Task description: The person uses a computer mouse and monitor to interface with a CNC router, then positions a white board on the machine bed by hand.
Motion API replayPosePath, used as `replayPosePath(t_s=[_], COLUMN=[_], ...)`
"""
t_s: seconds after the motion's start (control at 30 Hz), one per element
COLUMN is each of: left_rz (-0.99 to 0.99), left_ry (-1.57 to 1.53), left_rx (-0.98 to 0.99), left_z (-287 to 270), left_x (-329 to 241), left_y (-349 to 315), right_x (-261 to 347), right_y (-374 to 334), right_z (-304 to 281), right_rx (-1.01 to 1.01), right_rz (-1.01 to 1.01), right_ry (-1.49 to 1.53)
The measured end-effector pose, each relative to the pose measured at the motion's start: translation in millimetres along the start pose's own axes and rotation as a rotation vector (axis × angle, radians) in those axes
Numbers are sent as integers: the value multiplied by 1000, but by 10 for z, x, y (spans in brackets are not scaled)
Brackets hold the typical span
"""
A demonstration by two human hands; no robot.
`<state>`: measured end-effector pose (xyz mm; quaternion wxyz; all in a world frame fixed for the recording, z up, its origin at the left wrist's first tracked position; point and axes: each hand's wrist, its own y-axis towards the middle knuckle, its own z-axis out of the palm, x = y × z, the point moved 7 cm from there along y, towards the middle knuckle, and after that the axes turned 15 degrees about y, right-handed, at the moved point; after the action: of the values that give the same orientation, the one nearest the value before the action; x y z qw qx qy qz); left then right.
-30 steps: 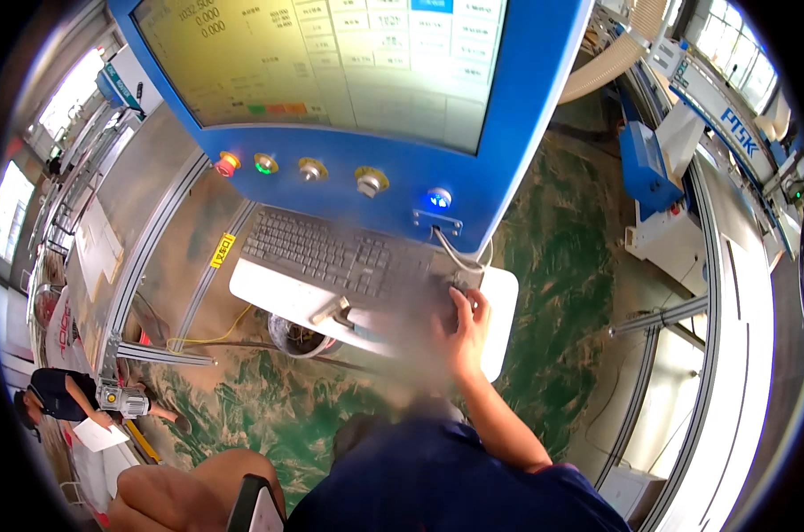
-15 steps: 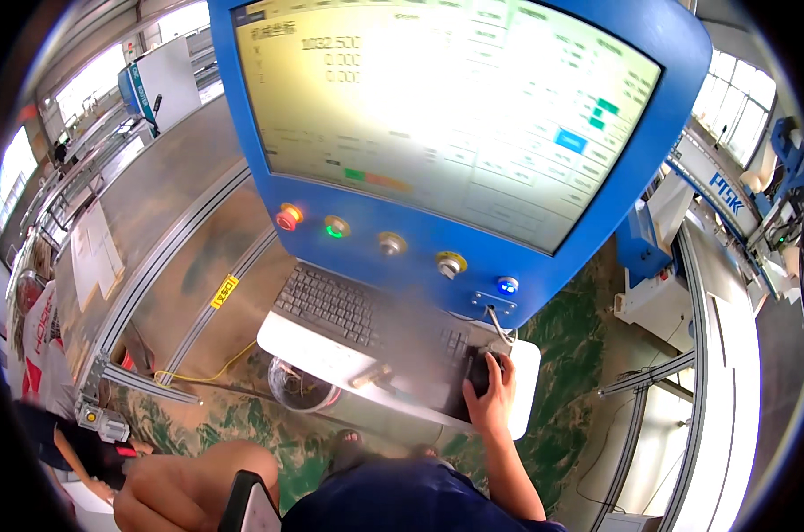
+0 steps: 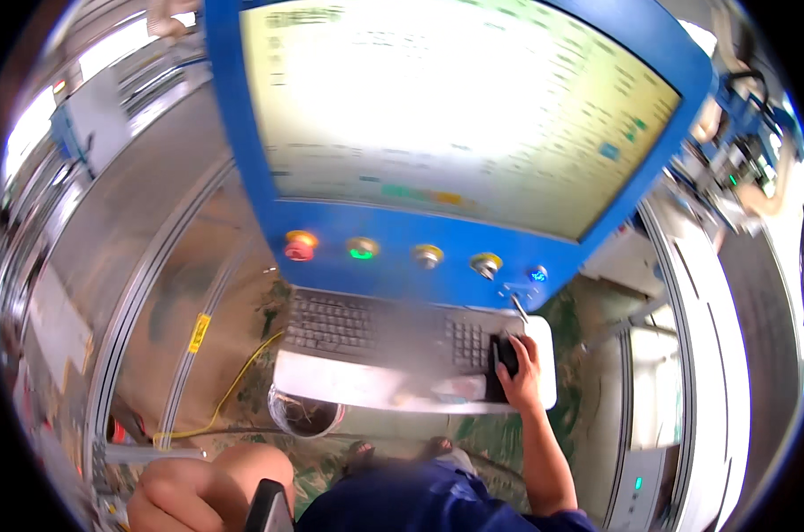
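Observation:
My right hand (image 3: 526,383) rests over a black computer mouse (image 3: 508,355), its fingers curled round it on a dark mouse pad. Mouse and pad sit at the right end of a white shelf (image 3: 331,377), beside a dark keyboard (image 3: 331,324). Low at the left, very near the camera, my left hand (image 3: 184,496) is closed, knuckles bent. A flat, dark-edged, phone-like thing (image 3: 269,510) stands right beside it, cut off by the lower edge; the fingers' hold on it is partly hidden. Above the keyboard, a blue console (image 3: 393,217) carries a bright, glare-washed screen (image 3: 455,115).
Along the console run a red knob (image 3: 300,246), a green-lit button (image 3: 362,249) and several other controls. A clear bin (image 3: 306,415) stands under the shelf, near a yellow cable (image 3: 233,390). Metal frame rails (image 3: 136,310) flank the left, with a white-topped machine bench (image 3: 712,355) at the right.
The view has shifted, so console and shelf sit differently in the picture. My right hand stays on the mouse. The co-worker's arm at the lower left no longer shows clearly.

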<state>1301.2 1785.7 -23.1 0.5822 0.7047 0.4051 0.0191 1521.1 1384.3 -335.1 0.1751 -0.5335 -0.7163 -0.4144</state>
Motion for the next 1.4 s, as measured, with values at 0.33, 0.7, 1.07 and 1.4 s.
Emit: replayPosePath(t_s=[0.33, 0.7, 1.07, 1.4], left_rz=[123, 186, 475, 324], left_ry=[-635, -637, -666, -451], left_rx=[296, 708, 272, 340], left_z=[647, 1364, 1721, 2679], left_x=[369, -138, -826, -2068], left_y=[398, 755, 424, 195], right_x=[-90, 79, 57, -1345], right_y=[76, 66, -75, -3314], right_z=[61, -46, -246, -767], right_rx=[-124, -199, -406, -516], right_rz=[114, 102, -47, 731], right_ry=[-1, 39, 261, 241])
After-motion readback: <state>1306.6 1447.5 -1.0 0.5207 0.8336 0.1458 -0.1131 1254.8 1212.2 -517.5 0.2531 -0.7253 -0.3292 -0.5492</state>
